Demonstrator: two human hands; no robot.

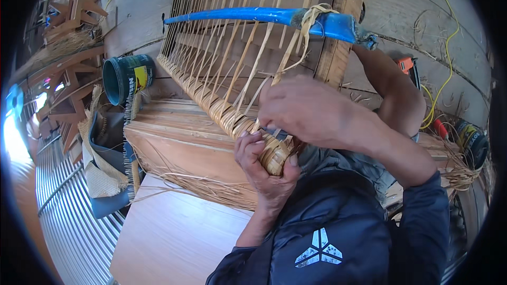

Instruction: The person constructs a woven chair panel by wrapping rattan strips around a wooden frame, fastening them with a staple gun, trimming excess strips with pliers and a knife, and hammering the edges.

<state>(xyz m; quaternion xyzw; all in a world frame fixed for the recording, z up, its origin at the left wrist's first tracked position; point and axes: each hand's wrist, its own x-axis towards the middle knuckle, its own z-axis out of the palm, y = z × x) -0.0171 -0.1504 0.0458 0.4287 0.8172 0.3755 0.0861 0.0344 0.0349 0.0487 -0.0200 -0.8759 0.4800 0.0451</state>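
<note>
A bar wrapped in woven cane (208,106) slants down toward me, with many upright cane strands (228,66) rising from it. My left hand (264,171) is closed around the bar's thick near end (277,161), with the thumb on the right side and fingers on the left. Just above it, my right hand (311,105) has its fingers curled at the nearest strands. It seems to pinch a cane strip, though its fingertips are partly hidden and slightly blurred. A blue pole (237,15) crosses the strands farther up, tied with cane at its right end.
A wooden beam (340,26) edges the strands on the right. At left stand a dark green bucket (113,82) and draped burlap (103,166). Loose cane (211,187) lies above a pale board (169,232). A yellow cord (449,58) and an orange-and-black tool (406,66) lie at right.
</note>
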